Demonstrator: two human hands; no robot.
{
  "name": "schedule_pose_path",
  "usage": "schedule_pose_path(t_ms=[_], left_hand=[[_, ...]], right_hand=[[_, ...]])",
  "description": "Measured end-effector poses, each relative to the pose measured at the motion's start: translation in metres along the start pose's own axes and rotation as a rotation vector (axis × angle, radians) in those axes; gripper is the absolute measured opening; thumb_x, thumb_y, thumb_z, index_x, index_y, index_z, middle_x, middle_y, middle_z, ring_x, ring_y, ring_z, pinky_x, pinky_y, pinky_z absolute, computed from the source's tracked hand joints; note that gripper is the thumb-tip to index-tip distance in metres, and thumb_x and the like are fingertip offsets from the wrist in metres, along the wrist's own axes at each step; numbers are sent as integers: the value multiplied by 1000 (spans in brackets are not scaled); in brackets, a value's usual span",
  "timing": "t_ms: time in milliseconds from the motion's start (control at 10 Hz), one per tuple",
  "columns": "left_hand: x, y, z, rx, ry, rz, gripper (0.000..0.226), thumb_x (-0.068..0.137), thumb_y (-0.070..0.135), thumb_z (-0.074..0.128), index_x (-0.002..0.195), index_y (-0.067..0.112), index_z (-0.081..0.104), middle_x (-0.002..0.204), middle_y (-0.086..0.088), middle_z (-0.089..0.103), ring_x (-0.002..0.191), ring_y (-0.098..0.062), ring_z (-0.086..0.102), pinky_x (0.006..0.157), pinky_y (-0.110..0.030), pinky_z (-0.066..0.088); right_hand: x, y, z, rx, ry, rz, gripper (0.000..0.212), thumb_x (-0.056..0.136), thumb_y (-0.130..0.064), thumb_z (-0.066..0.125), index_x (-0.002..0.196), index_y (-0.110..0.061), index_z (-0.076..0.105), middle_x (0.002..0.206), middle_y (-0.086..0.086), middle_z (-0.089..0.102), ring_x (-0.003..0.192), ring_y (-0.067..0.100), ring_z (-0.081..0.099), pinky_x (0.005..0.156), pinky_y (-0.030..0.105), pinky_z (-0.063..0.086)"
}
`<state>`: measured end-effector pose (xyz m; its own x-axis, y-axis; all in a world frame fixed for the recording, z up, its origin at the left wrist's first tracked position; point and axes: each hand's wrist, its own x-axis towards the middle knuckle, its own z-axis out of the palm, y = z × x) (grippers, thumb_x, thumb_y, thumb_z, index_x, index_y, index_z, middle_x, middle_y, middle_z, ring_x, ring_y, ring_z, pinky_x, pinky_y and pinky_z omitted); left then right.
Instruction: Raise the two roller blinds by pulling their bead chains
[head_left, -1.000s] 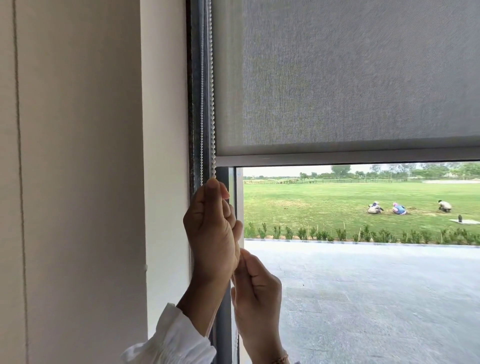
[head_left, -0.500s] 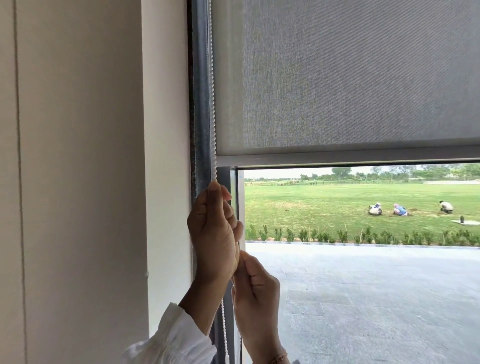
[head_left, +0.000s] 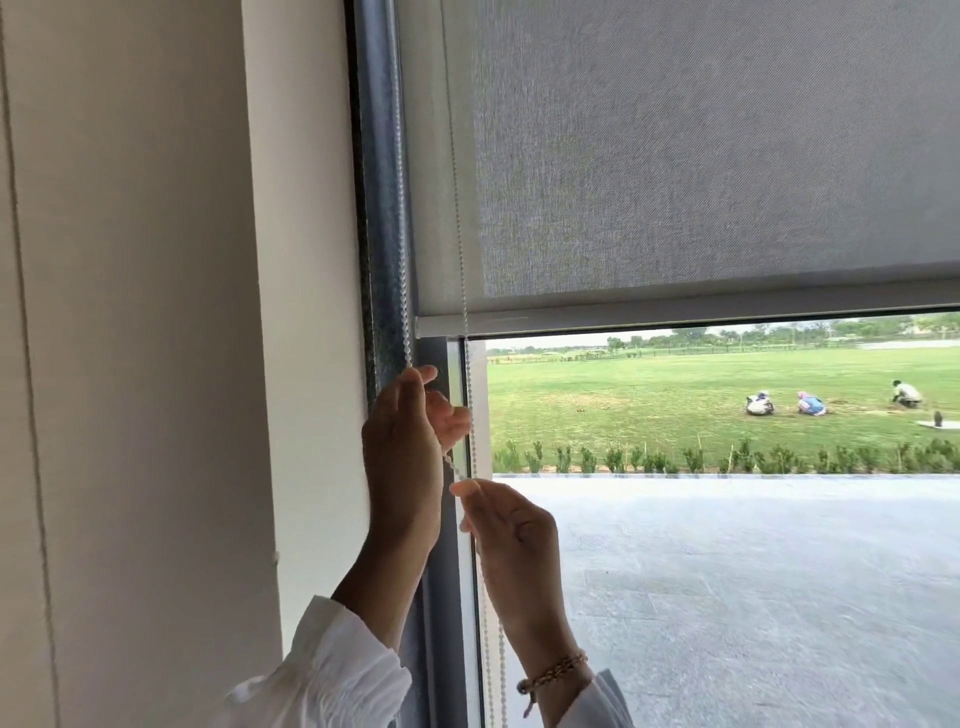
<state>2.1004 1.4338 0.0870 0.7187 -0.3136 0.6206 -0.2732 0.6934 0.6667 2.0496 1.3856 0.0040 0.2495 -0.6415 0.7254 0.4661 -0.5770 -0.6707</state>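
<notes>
We are lifting the first blind (head_left: 675, 156); it covers the top half of the window. Our left hand (head_left: 402, 447) pinches the chain (head_left: 401, 208) up high. Our right hand (head_left: 511, 525) pinches it just below. Next we pull down, hand after hand.

Window frame (head_left: 382, 208), dark grey metal, runs vertically beside the cream wall (head_left: 156, 312) and carries the grey roller blind (head_left: 675, 156). Blind's bottom bar (head_left: 675, 314) hangs partway down the glass, leaving the lower pane uncovered. White bead chain (head_left: 400, 208) hangs along the frame, a second strand crossing the blind's left edge.
</notes>
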Motion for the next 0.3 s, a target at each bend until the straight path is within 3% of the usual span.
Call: schedule_pose_path(t_ms=[100,200,300], left_hand=[[-10,-5,13,473,82,105,55,92,40,39,139,12,30,145,-14,37,134,-26,35,113,-43,27],[-46,-8,37,717,141,473,61,88,36,44,139,7,28,151,-17,24,139,-29,21,113,-41,19],[-83,-11,70,689,70,738,41,89,23,47,125,3,46,134,-17,46,127,-24,39,107,-32,30]], right_hand=[[10,-8,-17,-104,-51,16,14,86,-25,61,93,-22,72,82,-16,71,78,-2,64,72,20,50],[12,-25,-50,-198,-79,12,23,86,-22,58,107,-20,68,110,-5,70,100,7,63,82,24,52],[11,-43,-101,-239,-48,-21,22,87,-21,57,104,-18,70,108,-3,71,96,4,62,77,13,47]])
